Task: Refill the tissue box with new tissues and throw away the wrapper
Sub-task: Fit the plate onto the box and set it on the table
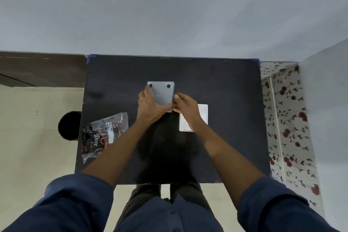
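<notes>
At the centre of the frame, on a black rectangular worktop [216, 90], lies a pale grey rectangular tissue box [162, 94], turned so that a flat face with two round black feet at its upper corners looks up at the camera. Both hands are on it: the left hand [149, 104] is spread over the box's left and lower part, fingers wrapped onto its left edge, while the right hand [185, 105] meets the box at its lower right corner, fingertips pinched against that edge (whether they grip a panel or the box wall itself cannot be told). The two hands almost touch at that corner. Just right of and below the box, partly hidden under the right wrist, a flat white rectangular piece [201, 117] lies on the worktop; whether it is a stack of tissues or a lid is unclear. At the left edge of the worktop, lower left of the box and well apart from it, sits a crumpled clear and black plastic wrapper [104, 135] printed with white script and a white label. Further left, on the pale floor [33, 137] beside the worktop, stands a round black bin [68, 125]. Dark blue sleeves [75, 199] cover both upper arms at the bottom of the frame. A white cloth patterned with red flowers [288, 118] hangs along the right side.
</notes>
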